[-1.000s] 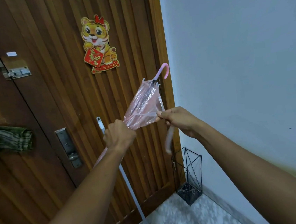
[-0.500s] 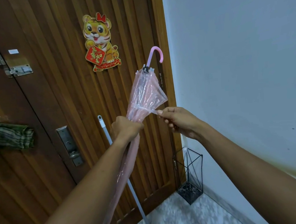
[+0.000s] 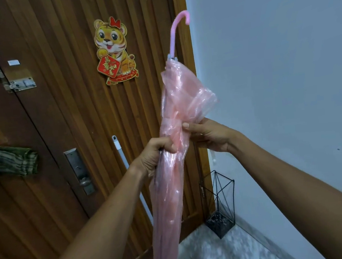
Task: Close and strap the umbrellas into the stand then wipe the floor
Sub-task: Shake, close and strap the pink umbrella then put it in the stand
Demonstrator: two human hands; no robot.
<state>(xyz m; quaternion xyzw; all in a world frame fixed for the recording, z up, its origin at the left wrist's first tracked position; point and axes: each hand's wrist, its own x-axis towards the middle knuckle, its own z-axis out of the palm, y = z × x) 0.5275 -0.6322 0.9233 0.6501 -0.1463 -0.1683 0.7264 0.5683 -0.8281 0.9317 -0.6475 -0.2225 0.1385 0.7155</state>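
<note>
A closed pink see-through umbrella (image 3: pixel 180 98) stands nearly upright in front of me, its curved pink handle at the top. My left hand (image 3: pixel 157 151) grips the folded canopy around its middle. My right hand (image 3: pixel 206 135) pinches the loose plastic just above, thumb against the folds. A white strap end hangs below my right wrist. The black wire umbrella stand (image 3: pixel 222 204) sits on the floor in the corner by the door, below and right of my hands.
A wooden door (image 3: pixel 59 120) with a tiger sticker (image 3: pixel 115 50) fills the left. A white mop pole (image 3: pixel 128 171) leans against it. A striped green cloth (image 3: pixel 7 163) hangs at the left. A pale wall (image 3: pixel 276 76) is at right, speckled floor (image 3: pixel 221 254) below.
The umbrella has swung from tilted to nearly upright, handle rising. My right hand moved in from the strap end to the canopy folds next to my left hand.
</note>
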